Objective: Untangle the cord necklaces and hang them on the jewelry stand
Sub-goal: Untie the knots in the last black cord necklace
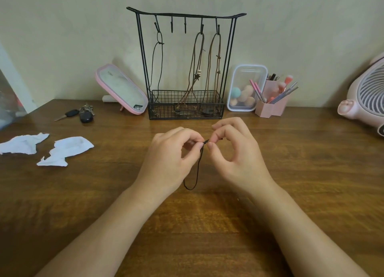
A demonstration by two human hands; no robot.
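Note:
Over the middle of the wooden table, my left hand (172,154) and my right hand (232,150) both pinch the top of a thin black cord necklace (197,170). Its loop hangs down between my wrists to the tabletop. Behind my hands stands the black wire jewelry stand (186,15) with several hooks and a mesh basket at its base. A black cord (159,64) hangs from the leftmost hook. Two brown cord necklaces (207,69) hang from the two right hooks, their ends in the basket. The two middle hooks are bare.
Two crumpled white tissues (62,150) lie at the left, with car keys (83,114) behind them. A pink mirror (121,89) leans left of the stand. A clear box of sponges (245,87) and a pink brush holder (272,102) sit to its right. A pink fan (365,98) is at far right.

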